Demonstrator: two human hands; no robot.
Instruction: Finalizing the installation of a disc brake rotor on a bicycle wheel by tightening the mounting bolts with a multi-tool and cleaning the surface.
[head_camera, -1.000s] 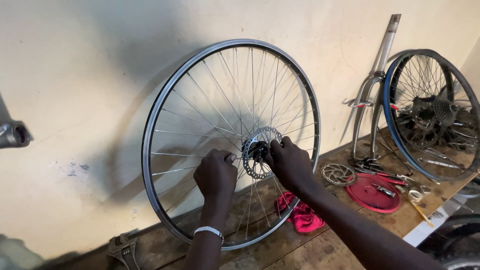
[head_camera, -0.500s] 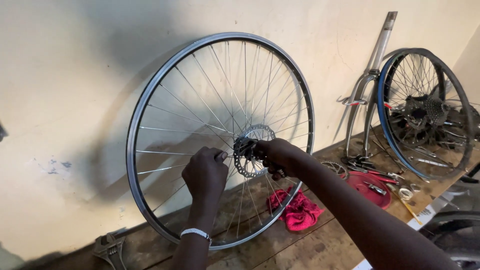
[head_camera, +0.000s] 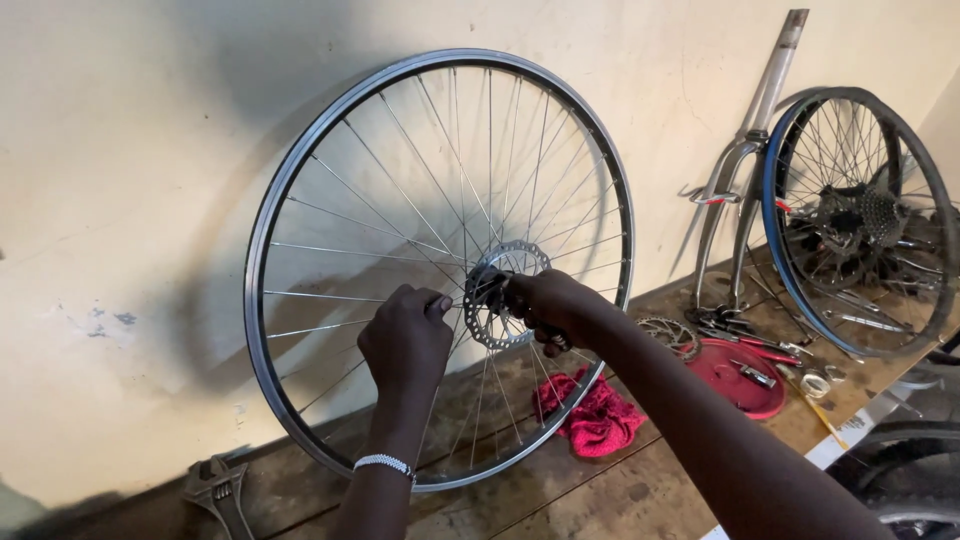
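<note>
1. Wheel (head_camera: 440, 200) first: a spoked bicycle wheel with no tyre stands upright on the wooden tabletop (head_camera: 640, 495), its bare silver rim leaning against the pale wall (head_camera: 120, 150).
2. Handling, as a judgement: it looks light for its size and stiff at the rim, but the thin spokes would bend under a squeeze, and the toothed-edged brake disc (head_camera: 500, 295) at the centre could cut or warp. The rim or the hub (head_camera: 487, 287) are the safe places to take hold; standing on edge it could roll or tip if let go.
3. Look: shiny metal rim with a dark inner band, fine steel spokes crossing to a dark hub, and a perforated silver disc.
4. Left hand (head_camera: 408, 340) sits just beside the hub, fingers curled with thumb and forefinger pressed together, seemingly pinching a spoke or small part near the disc; exactly what cannot be made out.
5. Right hand (head_camera: 545, 300) reaches in from the right, fingers wrapped tight around a dark part at the hub.
6. Farther out: a red rag (head_camera: 595, 415) lies behind the lower rim, a red tray (head_camera: 735, 375) holds small tools, an adjustable wrench (head_camera: 222, 492) lies at lower left, and a fork (head_camera: 745, 150) and a second wheel (head_camera: 860, 220) with a cassette lean on the wall at right.
</note>
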